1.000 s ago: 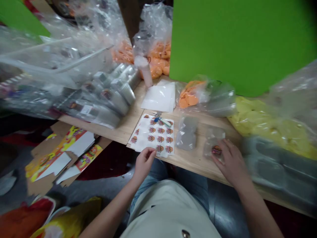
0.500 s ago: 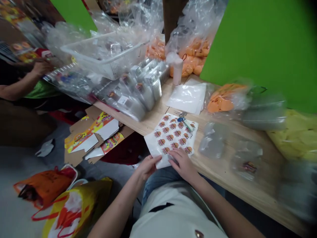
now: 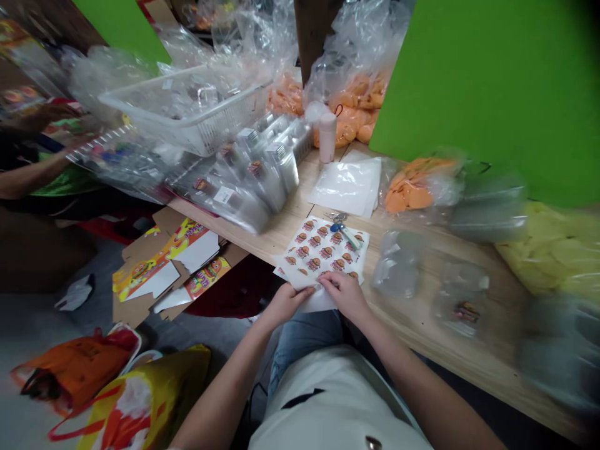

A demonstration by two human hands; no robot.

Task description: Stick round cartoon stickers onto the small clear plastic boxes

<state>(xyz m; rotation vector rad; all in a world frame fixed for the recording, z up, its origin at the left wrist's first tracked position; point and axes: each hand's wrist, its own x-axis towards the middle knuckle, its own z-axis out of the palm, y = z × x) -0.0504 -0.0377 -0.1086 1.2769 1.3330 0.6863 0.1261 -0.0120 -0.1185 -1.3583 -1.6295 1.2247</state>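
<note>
A white sticker sheet [image 3: 323,250] printed with several round burger stickers lies at the near edge of the wooden table [image 3: 422,325]. My left hand [image 3: 284,300] pinches the sheet's near edge. Beside it, my right hand [image 3: 344,290] rests curled on the sheet's bottom row, fingertips pressed on a sticker. Keys with a blue tag [image 3: 342,230] lie on the sheet's far side. Two clear plastic pouches [image 3: 398,265] lie to the right; the farther one holds a small sticker [image 3: 464,310].
Bags of orange discs [image 3: 412,187], white sheets [image 3: 349,181], a small pink bottle [image 3: 327,136], packed clear boxes [image 3: 253,172] and a clear basket [image 3: 187,119] crowd the table. Yellow pieces [image 3: 553,250] lie right. Another person's arm [image 3: 28,178] is at left. Printed cartons [image 3: 169,262] and bags [image 3: 131,400] lie on the floor.
My right hand left the pouch with the sticker at right and came over to the sticker sheet beside my left hand. The view swung left, and both hands now work the sheet's near edge.
</note>
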